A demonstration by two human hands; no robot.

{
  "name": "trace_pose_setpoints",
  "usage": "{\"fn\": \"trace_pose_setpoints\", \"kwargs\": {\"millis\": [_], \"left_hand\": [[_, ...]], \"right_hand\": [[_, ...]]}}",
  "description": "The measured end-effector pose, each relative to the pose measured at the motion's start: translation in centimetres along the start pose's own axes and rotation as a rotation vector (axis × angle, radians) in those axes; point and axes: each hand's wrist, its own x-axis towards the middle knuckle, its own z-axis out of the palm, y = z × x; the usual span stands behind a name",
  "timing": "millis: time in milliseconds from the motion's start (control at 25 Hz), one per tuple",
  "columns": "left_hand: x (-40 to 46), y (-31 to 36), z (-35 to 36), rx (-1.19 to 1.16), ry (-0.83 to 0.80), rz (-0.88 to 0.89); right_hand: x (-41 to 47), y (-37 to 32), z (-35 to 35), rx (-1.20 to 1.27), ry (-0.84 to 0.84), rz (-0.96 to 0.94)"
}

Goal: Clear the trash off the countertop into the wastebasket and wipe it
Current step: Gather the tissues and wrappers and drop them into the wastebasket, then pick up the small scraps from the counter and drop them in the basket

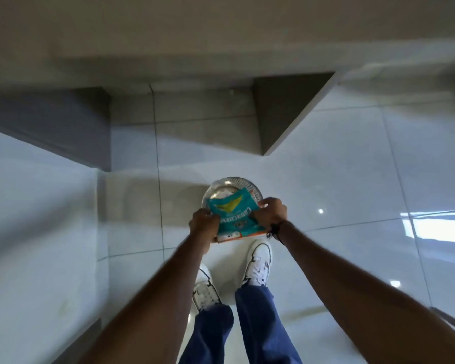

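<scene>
over the wastebasket (222,183), both hands grip wrapper (233,214).

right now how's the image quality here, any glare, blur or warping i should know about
Head view: bright window glare on the glossy floor tiles at right; wide-angle warping bends the counter edges and stretches both forearms; slight motion blur softens the print on the teal snack packet held by the left hand and right hand over the wastebasket.
</scene>
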Motion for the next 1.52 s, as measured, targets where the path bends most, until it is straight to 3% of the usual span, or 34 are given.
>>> {"fn": "trace_pose_setpoints", "kwargs": {"millis": [120,200,400,680,960,1240,1520], "left_hand": [[1.7,-0.2,0.4,-0.003,-0.085,-0.108],[-0.3,0.1,-0.6,0.132,-0.078,-0.066],[-13.6,5.4,-6.0,0.532,-0.029,0.374],[-30.7,20.8,-14.9,0.598,0.291,0.859],[-29.8,29.6,-18.8,0.561,0.452,0.952],[-21.1,39.4,-21.9,0.694,0.426,0.991],[-15.1,44.2,-23.0,0.797,0.287,1.066]], "right_hand": [[1.8,0.6,0.7,0.058,0.001,0.069],[0.0,0.8,-0.4,0.137,0.008,0.096],[-11.9,-2.9,-8.5,-0.068,0.047,-0.116],[-26.0,-19.1,-21.7,-0.291,0.195,-0.680],[-27.2,-30.5,-24.0,-0.256,0.268,-0.952],[-20.5,-43.6,-22.8,-0.444,0.239,-0.922],[-14.2,-50.8,-19.9,-0.861,0.184,-0.942]]}}
